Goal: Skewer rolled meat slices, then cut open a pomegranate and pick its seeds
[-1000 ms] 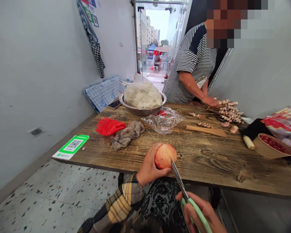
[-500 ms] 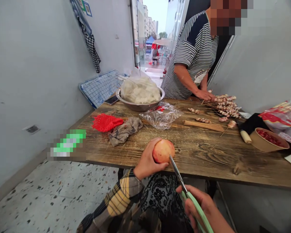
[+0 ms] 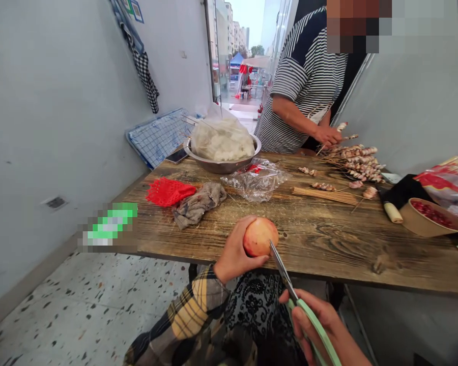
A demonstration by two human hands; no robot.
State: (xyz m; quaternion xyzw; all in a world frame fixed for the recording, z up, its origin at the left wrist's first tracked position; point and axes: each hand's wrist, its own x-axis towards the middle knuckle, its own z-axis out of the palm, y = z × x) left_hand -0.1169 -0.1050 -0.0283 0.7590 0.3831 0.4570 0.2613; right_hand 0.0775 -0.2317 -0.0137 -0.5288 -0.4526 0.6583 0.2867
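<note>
My left hand (image 3: 236, 249) is wrapped round a pomegranate (image 3: 260, 237) with yellowish-red skin, at the front edge of the wooden table. In my right hand (image 3: 316, 315) is a pair of scissors with light green handles (image 3: 316, 325). The blades look closed, and their tip touches the right side of the pomegranate. Whether the tip has pierced the skin, I cannot tell.
Beyond the pomegranate lie a grey rag (image 3: 198, 204), a red net (image 3: 168, 191) and clear plastic (image 3: 257, 183). A metal bowl (image 3: 221, 165) holds a bag. Rightward are wooden skewers (image 3: 322, 194), skewered meat (image 3: 361, 162), a tub of red seeds (image 3: 429, 221) and a co-worker (image 3: 305, 86).
The whole view has shifted slightly. Scissors and pomegranate keep the same contact. The co-worker's hand has risen a little and now holds a meat skewer above the pile.
</note>
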